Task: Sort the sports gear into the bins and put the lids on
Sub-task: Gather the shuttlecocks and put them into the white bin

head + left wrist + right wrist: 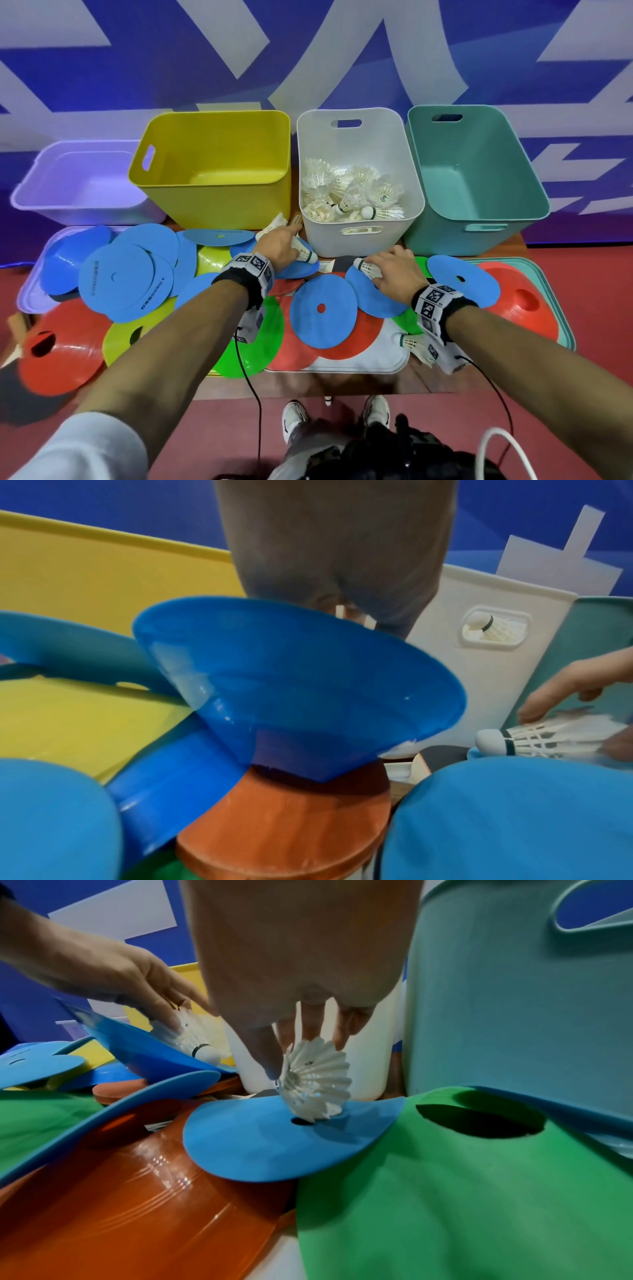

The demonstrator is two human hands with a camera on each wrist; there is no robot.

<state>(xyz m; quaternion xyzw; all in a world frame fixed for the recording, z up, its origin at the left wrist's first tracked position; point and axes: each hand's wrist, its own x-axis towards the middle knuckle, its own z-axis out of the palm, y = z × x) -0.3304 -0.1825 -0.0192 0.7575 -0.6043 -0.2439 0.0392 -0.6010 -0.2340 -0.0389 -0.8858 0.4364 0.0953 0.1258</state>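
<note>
Brown wooden table (359, 383), glossy near edge bare. Far side, L to R: lilac bin (82, 181), yellow bin (219, 205), white bin (359, 240) w/ shuttlecocks, teal bin (445, 233). Near side: lilac lid (25, 294) far L, white lid (370, 363) centre, teal lid (567, 329) R, all under scattered cones & discs.

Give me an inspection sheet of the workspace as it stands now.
Surface: table mostly covered by gear.
Job's things: white bin holds shuttlecocks; yellow bin and teal bin empty; disc cones and flat markers piled in front; lids lie under the pile.
Clutter: one shuttlecock on the floor.
Grippers: left hand grips a shuttlecock; right hand pinches another.
Cables: black wrist leads hang off the table edge.
Surroundings: blue and white banner, red floor.
</note>
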